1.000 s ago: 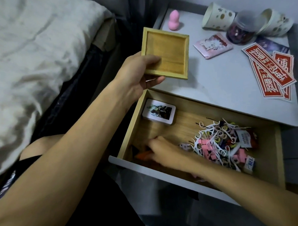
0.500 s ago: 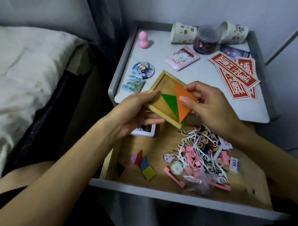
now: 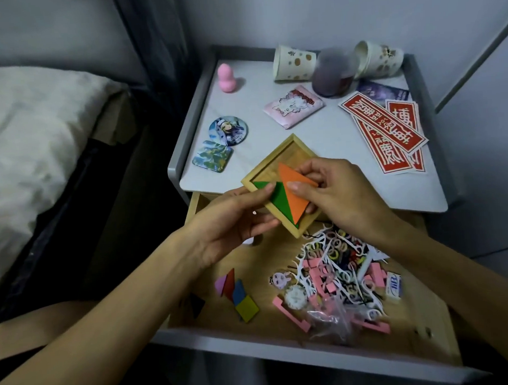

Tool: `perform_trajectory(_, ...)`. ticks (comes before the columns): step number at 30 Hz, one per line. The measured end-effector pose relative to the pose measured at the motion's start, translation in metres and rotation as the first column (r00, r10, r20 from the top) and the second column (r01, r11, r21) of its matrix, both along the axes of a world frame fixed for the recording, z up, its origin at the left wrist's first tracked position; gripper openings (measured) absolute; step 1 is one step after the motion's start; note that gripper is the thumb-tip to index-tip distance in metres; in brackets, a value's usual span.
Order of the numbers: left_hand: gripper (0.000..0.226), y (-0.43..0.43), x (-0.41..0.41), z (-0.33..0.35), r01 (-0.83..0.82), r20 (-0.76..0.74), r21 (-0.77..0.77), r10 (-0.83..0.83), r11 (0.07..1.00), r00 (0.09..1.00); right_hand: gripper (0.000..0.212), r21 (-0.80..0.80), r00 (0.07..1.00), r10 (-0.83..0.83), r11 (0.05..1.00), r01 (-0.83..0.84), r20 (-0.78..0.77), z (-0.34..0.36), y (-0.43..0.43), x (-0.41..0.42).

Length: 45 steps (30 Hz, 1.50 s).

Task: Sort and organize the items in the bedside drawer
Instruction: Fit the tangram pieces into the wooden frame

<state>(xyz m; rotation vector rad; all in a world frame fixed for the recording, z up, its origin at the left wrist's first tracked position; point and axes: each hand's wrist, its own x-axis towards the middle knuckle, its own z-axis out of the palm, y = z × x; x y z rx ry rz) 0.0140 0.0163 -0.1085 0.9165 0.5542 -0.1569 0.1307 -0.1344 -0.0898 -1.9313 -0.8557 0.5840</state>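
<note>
Wooden tray (image 3: 286, 159) is being held, turned like a diamond, over the far left of the open drawer (image 3: 282, 345); left hand (image 3: 233, 222) is gripping the tray's near-left side, thumb lying on the green triangle (image 3: 279, 200); right hand (image 3: 334, 188) is pinching the orange triangle (image 3: 293, 187), fingers curled round its right edge, seating it against the green one; loose coloured pieces (image 3: 237, 295) are lying near left in the drawer; a tangle of pink and white bits (image 3: 337, 267) is filling its right; paper cups (image 3: 293, 64) are lying on the far nightstand top (image 3: 243, 105).
</note>
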Motion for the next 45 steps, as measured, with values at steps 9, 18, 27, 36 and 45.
perform_trajectory(9,0.030,0.001,0.001,-0.003,-0.048,-0.007,0.103,0.049,0.994,0.999,0.018,0.048,0.999,-0.034,0.998,0.034,0.005,0.004,-0.002,0.003)
perform_trajectory(18,0.022,0.001,0.002,-0.004,-0.204,0.013,0.210,0.205,0.956,0.979,0.017,0.089,0.996,0.041,0.995,-0.033,-0.082,0.012,-0.006,0.001)
perform_trajectory(27,0.022,-0.002,0.001,0.000,-0.224,0.109,0.356,0.198,0.907,0.974,0.039,-0.146,0.938,0.179,0.979,-0.141,0.296,0.012,-0.008,0.014)
perform_trajectory(36,0.018,-0.008,0.001,-0.002,-0.269,0.127,0.347,0.239,0.898,0.963,0.034,-0.132,0.787,0.154,0.987,-0.093,0.597,-0.006,-0.003,0.002)
perform_trajectory(45,0.022,-0.007,0.002,0.001,-0.294,0.149,0.343,0.258,0.892,0.955,0.033,-0.095,0.979,-0.152,0.982,0.166,0.137,0.001,-0.004,0.012)
